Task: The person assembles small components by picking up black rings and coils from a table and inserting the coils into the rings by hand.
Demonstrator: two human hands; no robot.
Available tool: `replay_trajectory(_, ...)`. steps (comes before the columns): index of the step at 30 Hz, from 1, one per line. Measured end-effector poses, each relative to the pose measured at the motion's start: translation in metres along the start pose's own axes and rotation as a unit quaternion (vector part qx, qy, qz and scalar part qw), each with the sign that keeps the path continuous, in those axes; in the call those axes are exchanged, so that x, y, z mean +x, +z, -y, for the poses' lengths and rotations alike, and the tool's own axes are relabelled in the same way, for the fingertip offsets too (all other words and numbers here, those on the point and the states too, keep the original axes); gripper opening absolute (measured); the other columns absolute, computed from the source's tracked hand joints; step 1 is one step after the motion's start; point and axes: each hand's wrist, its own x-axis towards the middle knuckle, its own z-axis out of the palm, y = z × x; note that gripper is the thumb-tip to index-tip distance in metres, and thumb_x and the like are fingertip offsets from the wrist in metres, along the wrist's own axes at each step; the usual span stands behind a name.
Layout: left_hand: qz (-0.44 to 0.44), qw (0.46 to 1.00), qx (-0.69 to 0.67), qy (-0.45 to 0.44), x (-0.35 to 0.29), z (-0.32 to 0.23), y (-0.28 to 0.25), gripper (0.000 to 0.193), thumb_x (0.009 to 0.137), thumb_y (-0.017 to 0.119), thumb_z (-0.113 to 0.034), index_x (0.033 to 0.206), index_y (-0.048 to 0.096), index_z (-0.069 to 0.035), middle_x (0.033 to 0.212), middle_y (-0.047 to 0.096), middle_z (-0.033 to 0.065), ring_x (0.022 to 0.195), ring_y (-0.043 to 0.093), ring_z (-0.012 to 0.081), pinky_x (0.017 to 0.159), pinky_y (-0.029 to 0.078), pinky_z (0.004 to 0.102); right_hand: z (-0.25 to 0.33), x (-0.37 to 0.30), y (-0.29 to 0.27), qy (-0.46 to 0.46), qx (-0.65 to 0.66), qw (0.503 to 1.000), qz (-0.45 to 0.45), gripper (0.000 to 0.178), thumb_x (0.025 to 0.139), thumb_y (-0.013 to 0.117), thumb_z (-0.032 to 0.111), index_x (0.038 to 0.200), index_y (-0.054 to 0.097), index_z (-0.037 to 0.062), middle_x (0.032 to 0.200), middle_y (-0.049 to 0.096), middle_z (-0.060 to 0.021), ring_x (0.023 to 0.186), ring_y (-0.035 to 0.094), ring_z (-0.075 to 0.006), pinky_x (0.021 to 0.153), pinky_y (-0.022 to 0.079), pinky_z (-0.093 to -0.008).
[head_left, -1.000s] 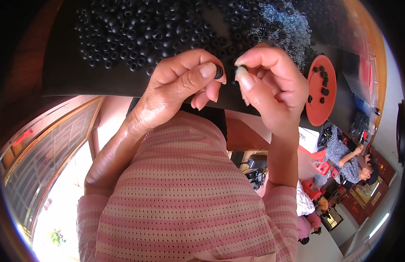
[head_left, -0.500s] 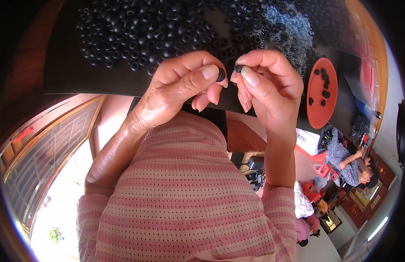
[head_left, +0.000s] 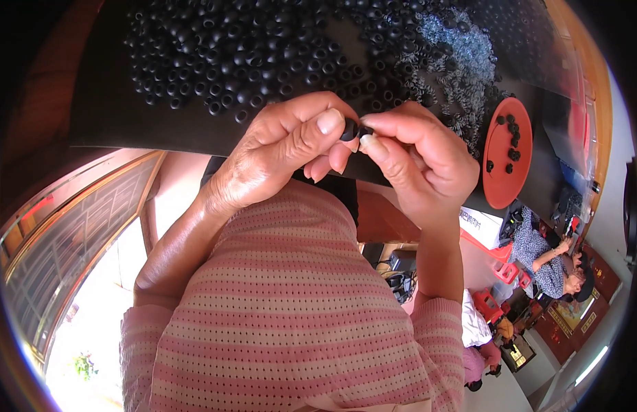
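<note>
My left hand [head_left: 281, 144] pinches a round black hollow plastic piece [head_left: 349, 130] between thumb and index finger. Facing it, my right hand [head_left: 425, 161] grips a smaller black plastic piece [head_left: 365, 130] at its fingertips. The two parts meet or nearly meet; whether one enters the other I cannot tell. Beyond my hands, many similar black hollow pieces [head_left: 243, 62] are strewn over the dark table [head_left: 106, 117]. Small metal springs [head_left: 459, 103] lie heaped to the right of them.
An orange oval plate [head_left: 497, 185] with several small black parts stands at the table's right. Clear plastic sheeting [head_left: 572, 89] hangs along the far right. Another person [head_left: 545, 261] in a patterned top sits farther right, by red containers. The table's near edge runs just below my hands.
My right hand has moved left and slightly down, bringing its small black piece up to the one in my left hand. The left hand has shifted only a little.
</note>
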Motion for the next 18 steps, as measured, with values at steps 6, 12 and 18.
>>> replay_trajectory(6, -0.010, 0.999, 0.031, 0.019, 0.000, 0.000, 0.001, 0.053, 0.095, 0.045, -0.049, 0.102, 0.056, 0.002, 0.073, 0.057, 0.0057, 0.062, 0.047, 0.0091, 0.057, 0.038, 0.0222, 0.001, 0.002, 0.000, -0.075, -0.095, 0.993, 0.016, 0.022, 0.076, 0.071, -0.004, 0.096, 0.061, -0.0019, 0.073, 0.063, -0.0115, 0.060, 0.061, -0.0189, 0.050, 0.048, -0.0270)
replay_trajectory(12, -0.007, 0.999, 0.041, 0.021, -0.002, 0.001, 0.000, 0.052, 0.095, 0.046, -0.049, 0.102, 0.056, 0.002, 0.072, 0.056, 0.0047, 0.061, 0.046, 0.0084, 0.057, 0.037, 0.0216, 0.001, -0.002, 0.004, -0.103, -0.121, 0.987, 0.008, 0.027, 0.074, 0.072, -0.004, 0.098, 0.060, 0.0001, 0.073, 0.061, -0.0104, 0.058, 0.062, -0.0201, 0.048, 0.048, -0.0274)
replay_trajectory(18, 0.011, 0.999, 0.033, 0.002, -0.002, 0.000, -0.003, 0.052, 0.094, 0.047, -0.048, 0.098, 0.057, 0.002, 0.069, 0.056, 0.0048, 0.058, 0.044, 0.0071, 0.055, 0.035, 0.0206, 0.000, -0.010, 0.007, -0.092, -0.134, 0.987, 0.000, 0.021, 0.076, 0.072, 0.000, 0.095, 0.062, -0.0019, 0.072, 0.062, -0.0118, 0.057, 0.059, -0.0183, 0.048, 0.046, -0.0249)
